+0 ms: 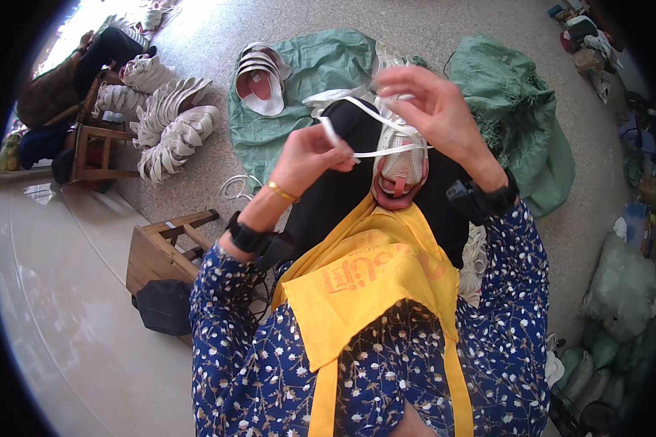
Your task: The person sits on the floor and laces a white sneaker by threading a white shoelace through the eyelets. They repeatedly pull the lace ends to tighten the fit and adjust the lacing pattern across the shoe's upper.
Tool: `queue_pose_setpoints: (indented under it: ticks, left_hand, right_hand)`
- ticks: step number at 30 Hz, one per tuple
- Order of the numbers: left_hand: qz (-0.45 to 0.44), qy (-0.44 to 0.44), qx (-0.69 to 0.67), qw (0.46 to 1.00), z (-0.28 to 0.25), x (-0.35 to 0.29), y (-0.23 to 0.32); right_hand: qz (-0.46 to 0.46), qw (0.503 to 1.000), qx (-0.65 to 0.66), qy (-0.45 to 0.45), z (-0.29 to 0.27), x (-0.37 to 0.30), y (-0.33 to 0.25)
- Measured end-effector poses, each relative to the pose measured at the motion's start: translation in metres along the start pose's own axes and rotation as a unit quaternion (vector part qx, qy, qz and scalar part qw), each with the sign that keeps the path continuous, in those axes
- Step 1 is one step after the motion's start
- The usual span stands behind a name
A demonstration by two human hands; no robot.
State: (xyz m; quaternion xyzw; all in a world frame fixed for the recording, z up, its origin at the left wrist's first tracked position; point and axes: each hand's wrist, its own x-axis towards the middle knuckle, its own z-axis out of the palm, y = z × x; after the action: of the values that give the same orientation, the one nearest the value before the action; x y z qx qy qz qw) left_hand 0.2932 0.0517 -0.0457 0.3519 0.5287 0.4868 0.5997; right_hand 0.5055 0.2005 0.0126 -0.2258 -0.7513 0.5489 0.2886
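Near sneaker [400,170], left hand [306,162], pinched white shoelace [372,154]

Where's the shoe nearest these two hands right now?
In the head view, the shoe is just right of centre, at the far edge of the yellow apron, with the left hand to its left and the right hand near its front.

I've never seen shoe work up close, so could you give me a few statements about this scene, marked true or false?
1. The left hand holds a white lace. True.
2. The apron is green. False: the apron is yellow.
3. A stack of pale shoes lies on green cloth. True.
4. The bracelet is on the right wrist. False: the bracelet is on the left wrist.
5. The nearest wooden stool stands on the person's right. False: that wooden stool is on the left.
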Motion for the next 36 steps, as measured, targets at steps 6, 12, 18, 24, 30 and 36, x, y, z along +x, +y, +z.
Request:
queue_pose_setpoints:
  ticks: [6,12,18,24,30,36]
  left_hand:
    - [0.085,0.095,0.189,0.974,0.040,0.039,-0.005]
    - [0.092,0.109,0.241,0.960,0.049,0.054,-0.010]
    - [0.106,0.124,0.225,0.961,0.055,0.058,-0.013]
    - [0.159,0.139,0.365,0.907,0.063,0.053,-0.011]
    - [0.214,0.137,0.395,0.883,0.071,0.053,-0.008]
    - [0.174,0.106,0.388,0.899,0.062,0.060,-0.006]
  right_hand:
    - [0.046,0.980,-0.191,0.030,0.000,-0.055,0.009]
    - [0.057,0.973,-0.218,0.052,0.008,-0.088,0.006]
    - [0.059,0.973,-0.213,0.061,0.010,-0.101,0.016]
    - [0.070,0.972,-0.208,0.086,0.008,-0.104,0.021]
    - [0.078,0.967,-0.201,0.133,0.010,-0.109,0.022]
    - [0.091,0.965,-0.201,0.141,0.004,-0.115,0.026]
